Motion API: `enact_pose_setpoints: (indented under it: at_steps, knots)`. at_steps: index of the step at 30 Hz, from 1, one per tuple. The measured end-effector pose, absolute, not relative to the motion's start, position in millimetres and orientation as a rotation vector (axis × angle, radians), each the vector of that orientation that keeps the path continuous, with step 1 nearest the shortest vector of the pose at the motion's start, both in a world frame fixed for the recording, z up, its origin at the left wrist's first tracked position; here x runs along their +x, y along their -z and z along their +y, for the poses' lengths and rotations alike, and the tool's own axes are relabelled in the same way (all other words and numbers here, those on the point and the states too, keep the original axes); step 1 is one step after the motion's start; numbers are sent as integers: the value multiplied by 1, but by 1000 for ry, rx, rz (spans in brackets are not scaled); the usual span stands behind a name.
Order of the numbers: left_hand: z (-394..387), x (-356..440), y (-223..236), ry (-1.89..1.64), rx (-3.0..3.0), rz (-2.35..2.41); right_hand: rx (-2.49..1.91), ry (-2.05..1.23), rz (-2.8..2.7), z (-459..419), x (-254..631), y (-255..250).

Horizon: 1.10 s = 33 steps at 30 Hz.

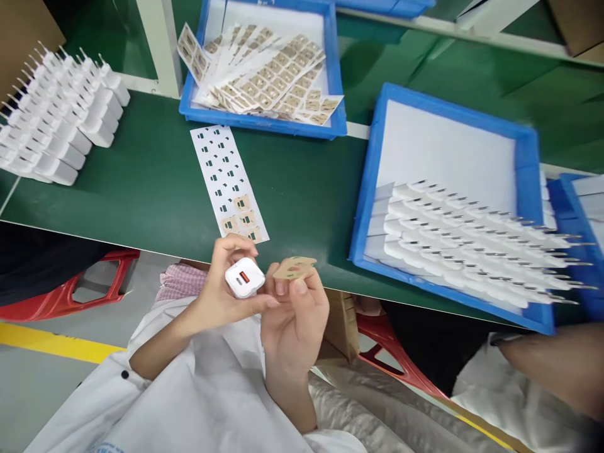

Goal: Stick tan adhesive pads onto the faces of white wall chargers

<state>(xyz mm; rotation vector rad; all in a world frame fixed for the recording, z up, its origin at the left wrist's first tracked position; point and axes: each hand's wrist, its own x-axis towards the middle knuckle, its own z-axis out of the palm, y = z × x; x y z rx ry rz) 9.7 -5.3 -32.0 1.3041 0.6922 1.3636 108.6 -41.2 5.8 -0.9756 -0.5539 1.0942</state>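
Note:
My left hand (pixel 225 286) is closed around a white USB charger (pixel 245 277), whose port face with an orange slot and a second narrow slot is turned up to me. Close beside it, my right hand (pixel 298 308) pinches a small tan sticker (pixel 295 268) with cut-outs between thumb and fingers. The sticker is apart from the charger. Just beyond my hands, a white backing sheet (pixel 226 170) lies on the green table, with several tan stickers (pixel 242 202) on its near end and bare cut-out shapes over the rest.
A blue tray (pixel 264 126) at the back holds a pile of sticker sheets (pixel 268 72). White chargers with pins (pixel 61 119) stand in rows at the left. Another blue tray (pixel 448 113) at the right holds rows of chargers (pixel 462 245). Red stools and another person's arm (pixel 557 365) flank me.

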Motion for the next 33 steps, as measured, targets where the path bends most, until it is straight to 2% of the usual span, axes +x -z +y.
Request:
enact_pose_setpoints:
  at_steps: [4, 6, 11, 14, 18, 21, 27, 33]
  knots:
    - [1, 2, 28, -1465, 1224, 689, -1041, -1028, -725, -42, 117, -1]
    - [5, -5, 25, -1449, 1218, 772, -1158, -871, -886, -43, 123, 0]
    - [4, -19, 16, -1358, 1224, 1005, -1452, -21, -1346, -40, 132, -1]
    - [-2, -21, 7, -1450, 1544, 1049, -1425, 233, -1532, -36, 139, -1]
    - [-1, -18, -5, -1649, 2185, 1079, -1257, 327, -1742, -32, 151, -2]
    - [4, -15, -11, -1709, 2366, 1097, -1168, 409, -1861, -29, 159, -8]
    - [3, -7, -12, -1727, 2243, 1143, -1050, 518, -1993, -24, 164, -24]
    - [7, -10, -11, -1717, 2123, 1257, -1024, 397, -1919, -24, 171, -24]
